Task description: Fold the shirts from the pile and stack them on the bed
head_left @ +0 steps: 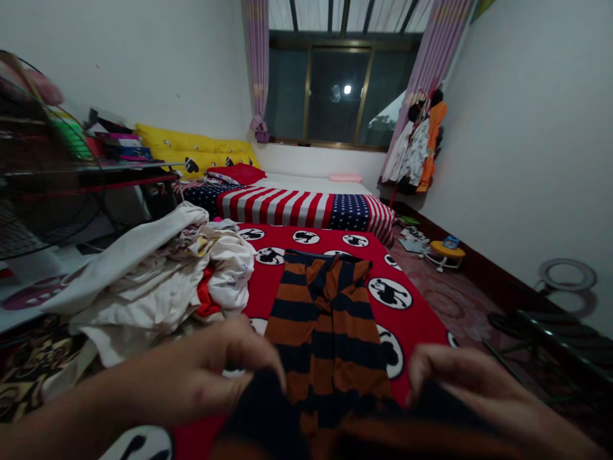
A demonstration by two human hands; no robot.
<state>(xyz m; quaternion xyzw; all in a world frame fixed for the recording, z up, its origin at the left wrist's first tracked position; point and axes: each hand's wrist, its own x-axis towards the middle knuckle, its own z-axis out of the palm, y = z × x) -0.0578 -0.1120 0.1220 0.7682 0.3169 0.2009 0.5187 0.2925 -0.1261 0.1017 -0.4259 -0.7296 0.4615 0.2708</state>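
Observation:
A pair of brown and navy striped trousers (330,326) lies lengthwise on a red bed cover (421,326), its waist end away from me. The middle is wrinkled, and the near end is lifted and blurred at the bottom of the view. My left hand (215,364) pinches a navy part of the cloth between thumb and fingers. To the right, my right hand (464,383) is closed on another navy part of the near end. Its fingertips are partly hidden by the cloth.
A heap of white and mixed clothes (158,281) lies to the left. Beyond stands a bed with a striped, starred cover (278,206). A yellow stool (446,250) is on the floor at right, near a dark green metal rack (560,338). A fan (43,166) stands far left.

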